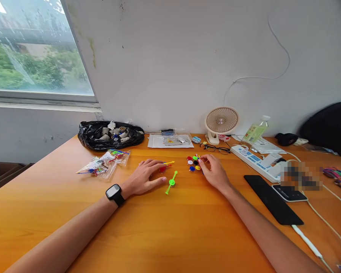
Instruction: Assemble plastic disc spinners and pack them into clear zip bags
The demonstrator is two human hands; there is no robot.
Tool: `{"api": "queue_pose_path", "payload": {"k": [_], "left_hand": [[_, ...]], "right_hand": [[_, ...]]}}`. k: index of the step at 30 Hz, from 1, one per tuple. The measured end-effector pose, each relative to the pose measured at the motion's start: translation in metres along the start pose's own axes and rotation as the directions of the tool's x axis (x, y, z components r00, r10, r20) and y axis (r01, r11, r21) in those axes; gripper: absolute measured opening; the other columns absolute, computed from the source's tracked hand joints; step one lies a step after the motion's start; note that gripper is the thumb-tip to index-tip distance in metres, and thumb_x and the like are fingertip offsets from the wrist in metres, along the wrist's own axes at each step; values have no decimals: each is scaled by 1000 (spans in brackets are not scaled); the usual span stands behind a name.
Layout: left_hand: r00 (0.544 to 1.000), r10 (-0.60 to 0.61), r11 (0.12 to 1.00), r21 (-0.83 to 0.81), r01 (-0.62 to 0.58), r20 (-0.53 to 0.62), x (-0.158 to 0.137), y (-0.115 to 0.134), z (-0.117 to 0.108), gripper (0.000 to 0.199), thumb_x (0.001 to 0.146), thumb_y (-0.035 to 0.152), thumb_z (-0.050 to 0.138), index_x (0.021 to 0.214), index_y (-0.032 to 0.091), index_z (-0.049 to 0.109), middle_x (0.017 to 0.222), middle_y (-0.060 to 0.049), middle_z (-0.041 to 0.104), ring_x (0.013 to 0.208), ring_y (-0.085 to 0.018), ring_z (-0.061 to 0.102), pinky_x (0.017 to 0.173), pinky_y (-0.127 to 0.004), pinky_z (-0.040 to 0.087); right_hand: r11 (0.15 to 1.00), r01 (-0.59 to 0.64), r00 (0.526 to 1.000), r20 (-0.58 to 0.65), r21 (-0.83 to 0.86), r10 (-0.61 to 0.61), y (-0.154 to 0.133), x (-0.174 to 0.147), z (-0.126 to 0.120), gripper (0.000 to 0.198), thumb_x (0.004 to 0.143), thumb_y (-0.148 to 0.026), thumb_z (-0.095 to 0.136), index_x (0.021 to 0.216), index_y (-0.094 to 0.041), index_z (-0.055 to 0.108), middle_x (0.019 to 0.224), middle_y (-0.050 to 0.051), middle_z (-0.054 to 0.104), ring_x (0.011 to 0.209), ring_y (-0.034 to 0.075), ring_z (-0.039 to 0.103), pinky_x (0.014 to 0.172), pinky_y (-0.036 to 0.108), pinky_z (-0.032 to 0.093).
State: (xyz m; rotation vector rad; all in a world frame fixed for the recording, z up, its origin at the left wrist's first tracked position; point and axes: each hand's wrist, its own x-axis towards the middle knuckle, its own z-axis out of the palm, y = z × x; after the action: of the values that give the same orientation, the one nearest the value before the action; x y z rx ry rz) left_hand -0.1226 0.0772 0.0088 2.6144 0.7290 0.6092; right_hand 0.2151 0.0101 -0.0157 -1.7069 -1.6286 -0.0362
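Note:
My left hand [143, 176], with a watch [113, 192] on its wrist, lies over the table with its fingers stretched and thumb apart. Beside its fingertips a yellow plastic stick [170, 163] and a red piece [162, 170] show in part; the rest is hidden under the hand. Just right of its thumb lies a green stick with a round disc at its middle [172, 182]. My right hand [214, 170] reaches to a cluster of small coloured discs [192, 168], thumb and forefinger pinched at its edge. What they hold is too small to make out.
Clear bags of colourful parts [102, 165] lie left, before a black plastic bag [88, 132] holding grey pieces. Behind are papers [156, 142], glasses [213, 148] and a small fan [222, 119]. A power strip [254, 161], bottle [257, 131] and black slab [272, 199] are right.

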Motion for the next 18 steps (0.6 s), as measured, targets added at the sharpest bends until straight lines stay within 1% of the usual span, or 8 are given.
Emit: {"api": "queue_pose_path", "payload": {"k": [3, 6, 8, 12, 15, 18], "left_hand": [[999, 36, 999, -16, -36, 40, -1, 2, -2, 57, 99, 63, 57, 149, 35, 57, 150, -9, 60, 136, -32, 54, 114, -49, 42], [997, 63, 997, -36, -62, 44, -2, 6, -3, 60, 96, 63, 62, 149, 35, 56, 147, -9, 62, 133, -33, 57, 111, -49, 45], [994, 95, 995, -47, -93, 54, -3, 11, -2, 62, 95, 64, 63, 150, 36, 56, 145, -9, 63, 130, -32, 58, 110, -48, 46], [981, 167, 986, -43, -163, 95, -4, 24, 4, 67, 92, 65, 66, 152, 39, 53, 148, -8, 61, 128, -32, 58, 110, -48, 47], [972, 210, 978, -22, -208, 110, -5, 30, 10, 63, 93, 63, 67, 150, 43, 55, 149, -6, 60, 127, -32, 59, 110, -48, 47], [961, 255, 967, -44, -252, 106, -5, 32, 15, 52, 93, 59, 70, 141, 40, 64, 147, -6, 62, 125, -30, 61, 109, -47, 48]], "right_hand": [[1000, 6, 1000, 18, 5, -6, -2, -1, 1, 26, 102, -44, 52, 103, -22, 65, 107, 12, 70, 104, 30, 63, 92, 43, 49], [1000, 19, 999, 32, 17, -20, -5, -2, 2, 25, 102, -43, 52, 103, -21, 65, 106, 11, 70, 102, 29, 63, 91, 43, 49], [999, 25, 999, 43, 22, -26, -7, -3, 2, 24, 102, -42, 52, 103, -21, 64, 106, 11, 69, 102, 29, 62, 92, 44, 49], [1000, 24, 998, 63, 14, -25, -8, -6, 5, 25, 102, -43, 52, 105, -21, 64, 107, 11, 68, 104, 29, 61, 96, 45, 48], [999, 32, 997, 70, 2, -32, -8, -8, 8, 28, 102, -43, 51, 111, -21, 66, 111, 12, 66, 108, 30, 60, 99, 46, 47], [999, 44, 997, 65, -6, -43, -10, -9, 10, 30, 102, -44, 52, 116, -21, 66, 114, 12, 65, 110, 31, 58, 102, 47, 46]]}}
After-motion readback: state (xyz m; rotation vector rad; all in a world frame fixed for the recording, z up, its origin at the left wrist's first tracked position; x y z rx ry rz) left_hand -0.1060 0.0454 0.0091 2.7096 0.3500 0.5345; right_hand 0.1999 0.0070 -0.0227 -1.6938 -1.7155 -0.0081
